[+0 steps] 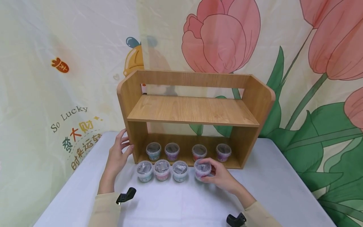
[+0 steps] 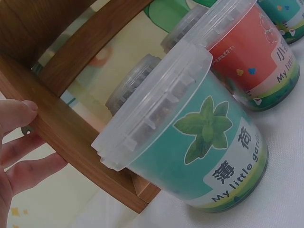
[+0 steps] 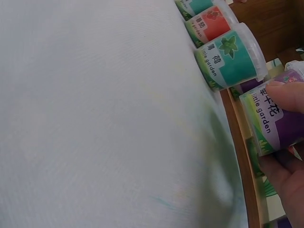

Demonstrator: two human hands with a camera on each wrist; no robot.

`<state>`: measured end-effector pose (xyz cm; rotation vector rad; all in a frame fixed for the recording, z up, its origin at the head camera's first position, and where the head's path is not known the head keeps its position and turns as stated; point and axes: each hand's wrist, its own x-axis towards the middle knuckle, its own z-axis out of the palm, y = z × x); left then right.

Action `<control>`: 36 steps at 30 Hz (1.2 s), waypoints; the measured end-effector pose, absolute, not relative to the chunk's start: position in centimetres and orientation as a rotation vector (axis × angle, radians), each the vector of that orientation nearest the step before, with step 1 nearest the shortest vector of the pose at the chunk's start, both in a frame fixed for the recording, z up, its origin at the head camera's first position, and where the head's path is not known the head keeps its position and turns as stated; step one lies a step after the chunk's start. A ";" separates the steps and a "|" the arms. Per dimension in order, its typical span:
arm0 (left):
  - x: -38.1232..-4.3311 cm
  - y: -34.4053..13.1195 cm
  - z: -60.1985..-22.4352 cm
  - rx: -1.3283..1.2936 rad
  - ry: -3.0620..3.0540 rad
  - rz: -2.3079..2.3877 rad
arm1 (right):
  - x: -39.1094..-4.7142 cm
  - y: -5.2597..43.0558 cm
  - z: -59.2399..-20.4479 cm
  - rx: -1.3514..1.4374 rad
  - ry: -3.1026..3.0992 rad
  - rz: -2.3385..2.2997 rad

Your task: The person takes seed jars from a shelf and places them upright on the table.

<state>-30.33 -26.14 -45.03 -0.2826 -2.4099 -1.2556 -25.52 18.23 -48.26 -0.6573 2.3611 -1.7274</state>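
Note:
My right hand (image 1: 216, 172) grips a purple-labelled lidded plastic cup (image 3: 273, 114), thumb on one side and fingers on the other. This cup is tilted in the right wrist view, close to the front edge of a wooden shelf (image 1: 193, 110). To its left, in a row before the shelf, stand a teal mint-labelled cup (image 1: 180, 171), a red-labelled cup (image 1: 162, 170) and another teal mint cup (image 2: 190, 137). My left hand (image 1: 119, 154) touches the shelf's left side panel, its thumb at the front edge and its other fingers along the outer face.
On the lower shelf board stand several more lidded cups, among them a teal one (image 1: 153, 152), a red one (image 1: 199, 152) and a purple one (image 1: 223, 153). A white cloth (image 1: 158, 208) covers the table. Behind hangs a tulip-printed curtain (image 1: 164, 25).

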 end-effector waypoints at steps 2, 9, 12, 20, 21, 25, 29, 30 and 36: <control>-30.4 -26.2 -45.0 -0.286 -2.405 -1.249 | -25.6 18.0 -48.3 -0.670 2.348 -1.733; -30.4 -26.2 -45.0 -0.297 -2.395 -1.236 | -26.1 17.4 -48.8 -0.659 2.336 -1.717; -30.4 -26.2 -45.0 -0.300 -2.395 -1.236 | -26.3 17.3 -49.1 -0.641 2.347 -1.706; -30.3 -26.2 -44.9 -0.292 -2.408 -1.233 | -26.4 16.8 -49.6 -0.621 2.383 -1.693; -30.3 -26.3 -44.9 -0.292 -2.408 -1.237 | -26.4 16.7 -49.6 -0.620 2.385 -1.695; -30.3 -26.3 -44.9 -0.296 -2.409 -1.249 | -26.3 16.4 -49.6 -0.602 2.391 -1.697; -30.3 -26.2 -44.9 -0.292 -2.409 -1.257 | -26.4 16.2 -49.9 -0.613 2.403 -1.686; -30.3 -26.2 -44.9 -0.292 -2.409 -1.259 | -26.4 16.2 -50.0 -0.618 2.410 -1.678; -30.2 -26.1 -44.8 -0.289 -2.410 -1.255 | -26.5 16.2 -50.3 -0.633 2.435 -1.627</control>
